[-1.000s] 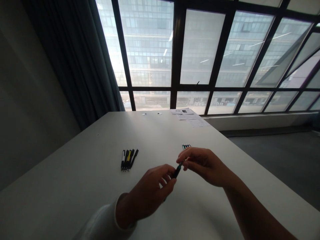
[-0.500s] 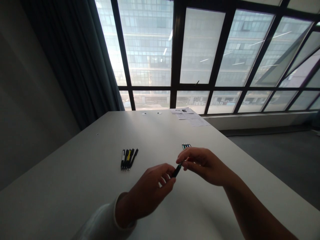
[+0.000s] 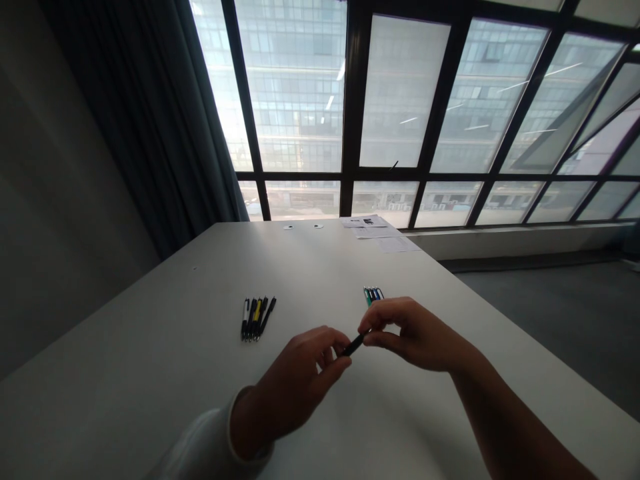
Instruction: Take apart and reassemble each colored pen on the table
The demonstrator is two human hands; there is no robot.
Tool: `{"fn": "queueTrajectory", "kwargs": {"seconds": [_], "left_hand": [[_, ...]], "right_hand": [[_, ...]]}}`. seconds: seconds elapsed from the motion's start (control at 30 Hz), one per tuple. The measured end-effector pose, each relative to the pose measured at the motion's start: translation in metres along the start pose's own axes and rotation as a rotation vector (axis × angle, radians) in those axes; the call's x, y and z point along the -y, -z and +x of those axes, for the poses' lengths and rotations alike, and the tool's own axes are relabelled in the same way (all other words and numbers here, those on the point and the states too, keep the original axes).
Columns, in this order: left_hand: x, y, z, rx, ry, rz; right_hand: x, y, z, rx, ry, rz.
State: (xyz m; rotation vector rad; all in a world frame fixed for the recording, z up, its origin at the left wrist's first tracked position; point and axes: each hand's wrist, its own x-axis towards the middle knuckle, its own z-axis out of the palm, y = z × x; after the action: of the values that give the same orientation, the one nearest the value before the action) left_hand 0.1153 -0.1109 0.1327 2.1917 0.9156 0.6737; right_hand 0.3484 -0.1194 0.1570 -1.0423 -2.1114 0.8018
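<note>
A dark pen is held between my two hands above the white table. My left hand pinches its lower left end between thumb and fingers. The upper right end is between the thumb and fingertips of my right hand. To the left lies a group of several pens, mostly black, one with a yellow part and one with a white part. Just beyond my right hand is a second group of pens, with green and blue among them, partly hidden by that hand.
Sheets of paper lie at the table's far right corner. Two small white round pieces are near the far edge. A dark curtain hangs at the left, and windows stand behind the table.
My right hand has shifted slightly, and the pen between my hands lies at a flatter angle. More of the group of pens beyond my right hand shows.
</note>
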Motion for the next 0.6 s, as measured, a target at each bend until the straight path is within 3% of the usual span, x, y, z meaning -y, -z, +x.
{"fn": "queueTrajectory", "kwargs": {"seconds": [0.23,0.47,0.6], "left_hand": [[0.0012,-0.0003,0.0001,-0.039,-0.039,0.070],[0.0023,0.0006,-0.0004,-0.064,-0.038,0.044],[0.0021,0.0002,-0.0005,-0.062,-0.051,0.071]], "right_hand": [[-0.0005,-0.0075,0.0033,0.024,-0.093,-0.098],[0.0017,-0.0054,0.0020,-0.054,-0.009,-0.023],[-0.0001,-0.0089,0.0026,-0.033,-0.104,-0.091]]}}
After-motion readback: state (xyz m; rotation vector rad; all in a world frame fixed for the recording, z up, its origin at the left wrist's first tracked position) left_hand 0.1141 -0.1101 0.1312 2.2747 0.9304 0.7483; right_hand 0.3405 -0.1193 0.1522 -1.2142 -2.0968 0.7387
